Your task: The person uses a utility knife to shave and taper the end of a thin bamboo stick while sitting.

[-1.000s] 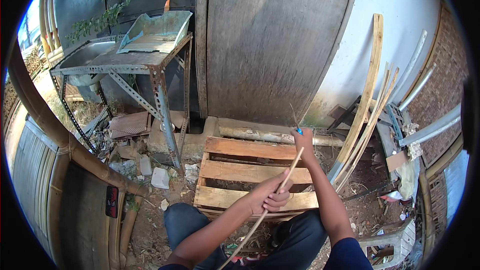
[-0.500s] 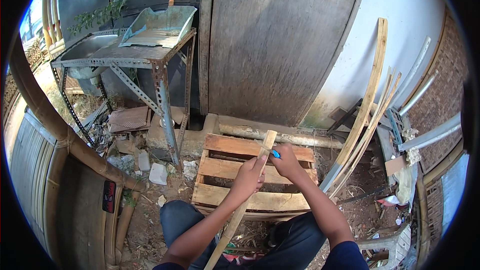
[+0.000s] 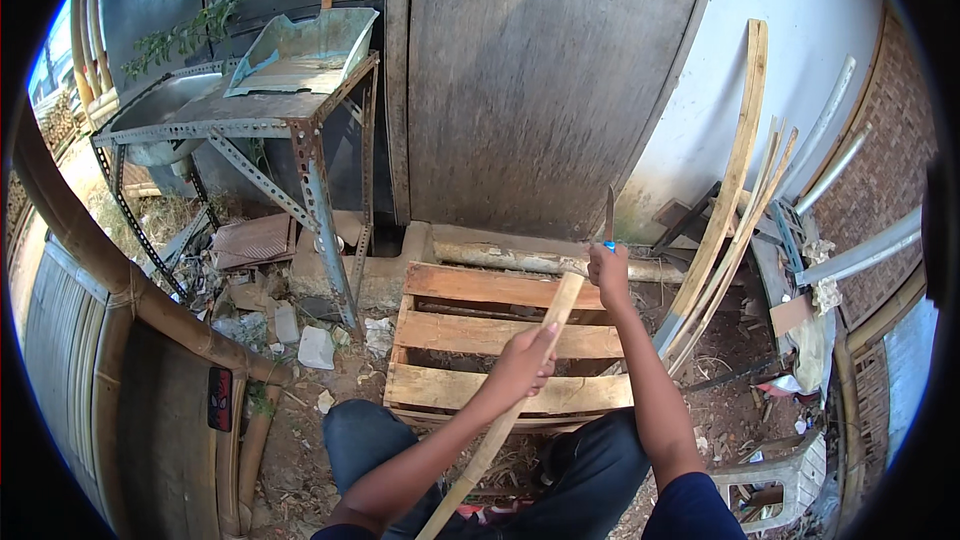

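Note:
My left hand [image 3: 521, 370] is wrapped round a long pale bamboo strip [image 3: 478, 468] that slants from between my legs up and away to the right. The strip's far end rises above a low wooden slatted pallet [image 3: 470, 333]. To the right of that end, my right hand [image 3: 608, 270] grips a knife [image 3: 610, 208] by its blue handle. The narrow blade points up and away from me, apart from the strip.
Long wooden and bamboo strips [image 3: 735, 170] lean against the white wall at right. A rusty metal-frame sink table [image 3: 312, 170] stands at far left. Bamboo poles [image 3: 175, 325] edge the near left. A broken plastic stool [image 3: 785, 488] lies at lower right. Rubble and shavings litter the ground.
My right hand has lifted the knife off the strip, up and to the right, and the blade now points upward. The strip's far end has shifted slightly right with my left hand.

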A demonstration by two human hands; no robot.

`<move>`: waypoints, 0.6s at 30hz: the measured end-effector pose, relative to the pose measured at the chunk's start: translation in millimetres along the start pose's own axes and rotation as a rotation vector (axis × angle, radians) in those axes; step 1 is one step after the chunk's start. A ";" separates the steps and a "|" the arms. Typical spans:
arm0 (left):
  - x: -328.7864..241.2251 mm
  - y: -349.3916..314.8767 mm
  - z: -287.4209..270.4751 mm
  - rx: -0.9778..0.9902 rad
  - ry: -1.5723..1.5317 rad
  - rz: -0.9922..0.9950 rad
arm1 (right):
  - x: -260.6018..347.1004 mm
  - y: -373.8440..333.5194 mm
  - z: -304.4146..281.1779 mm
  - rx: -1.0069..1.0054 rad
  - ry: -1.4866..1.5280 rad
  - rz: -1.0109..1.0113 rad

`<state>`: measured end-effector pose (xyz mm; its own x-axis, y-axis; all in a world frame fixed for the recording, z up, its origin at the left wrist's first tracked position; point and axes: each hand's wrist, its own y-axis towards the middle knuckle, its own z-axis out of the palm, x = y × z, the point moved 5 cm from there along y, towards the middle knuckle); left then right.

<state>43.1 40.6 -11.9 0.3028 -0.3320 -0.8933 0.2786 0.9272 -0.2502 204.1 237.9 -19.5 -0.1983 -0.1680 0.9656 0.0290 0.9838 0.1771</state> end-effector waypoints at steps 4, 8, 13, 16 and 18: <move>-18.3 -0.7 -32.6 -0.116 -0.074 -0.015 | 32.0 -34.3 18.6 0.227 0.013 -0.024; -22.6 -4.5 -28.3 -0.080 -0.070 0.011 | 45.4 -79.8 60.0 0.432 -0.023 -0.113; -13.7 3.2 -33.2 -0.068 -0.071 0.017 | 53.3 -78.8 69.9 0.579 0.595 0.240; -15.9 9.0 -29.7 -0.003 0.039 0.106 | 54.2 -74.5 65.8 0.477 0.350 0.159; -12.9 11.4 -28.4 0.070 0.047 0.027 | 59.3 -59.5 51.0 0.365 0.444 0.146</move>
<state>16.5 60.4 -13.8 0.2685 -0.2972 -0.9163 0.3343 0.9208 -0.2007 140.7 172.7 17.5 0.2139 0.0376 0.9761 -0.3291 0.9436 0.0357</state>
